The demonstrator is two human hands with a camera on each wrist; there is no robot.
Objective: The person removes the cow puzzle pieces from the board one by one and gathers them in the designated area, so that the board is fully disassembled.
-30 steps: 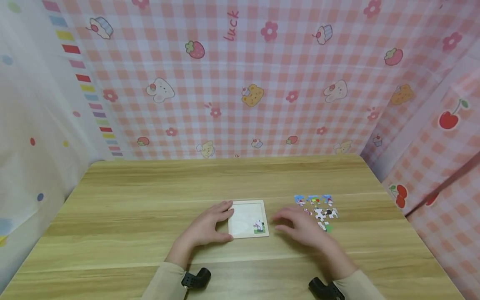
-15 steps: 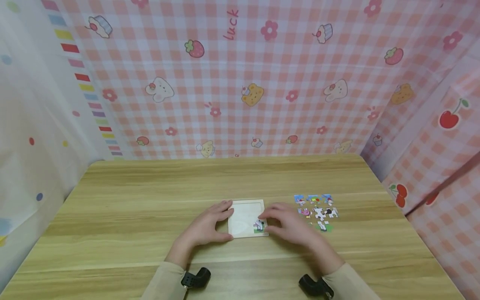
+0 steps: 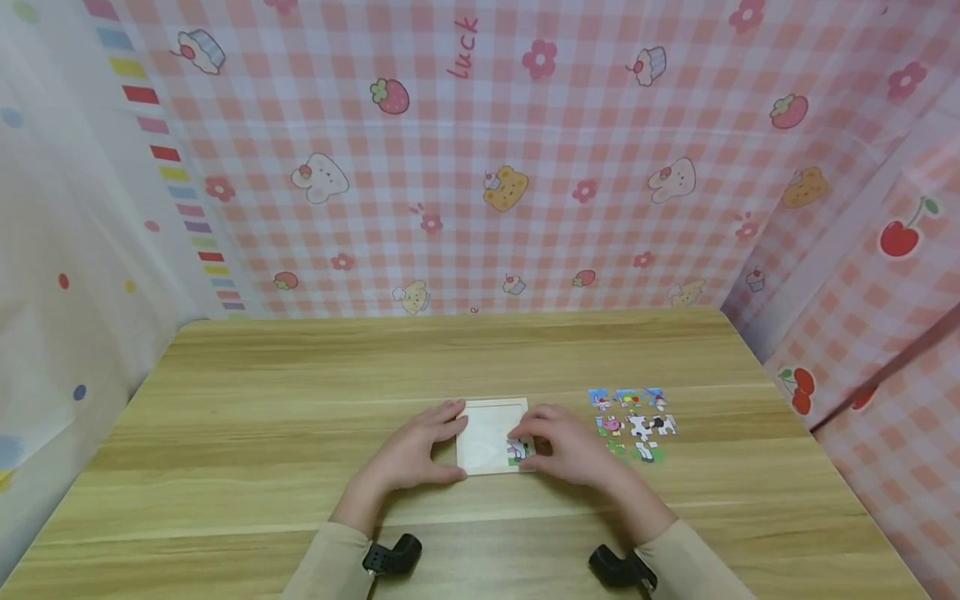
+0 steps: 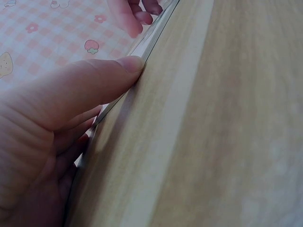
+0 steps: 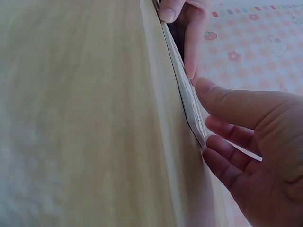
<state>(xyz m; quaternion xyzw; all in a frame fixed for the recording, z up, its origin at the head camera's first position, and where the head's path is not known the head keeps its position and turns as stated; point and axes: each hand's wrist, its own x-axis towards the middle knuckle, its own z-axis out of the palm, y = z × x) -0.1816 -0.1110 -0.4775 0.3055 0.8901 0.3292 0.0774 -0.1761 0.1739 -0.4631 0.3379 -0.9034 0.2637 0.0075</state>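
Observation:
A shallow pale wooden puzzle tray (image 3: 482,433) lies flat on the table. One jigsaw piece (image 3: 516,451), with white and green print, sits in its lower right corner. My left hand (image 3: 412,450) holds the tray's left side, thumb at the near corner and fingers at the far one. Over the tray's right side is my right hand (image 3: 566,446), thumb and index finger spread about the corner piece and seeming to touch it. In the right wrist view, the right hand's thumb (image 5: 227,101) stands apart from its fingers; no loose piece shows between them.
Several loose jigsaw pieces (image 3: 637,427) lie in rough rows on the wood-grain table (image 3: 300,392), right of the tray. A pink checked cloth (image 3: 480,167) hangs behind the table, with more cloth at both sides.
The right hand has moved left from beside the loose pieces to the tray's right side, uncovering pieces at the right. The left hand and tray look still.

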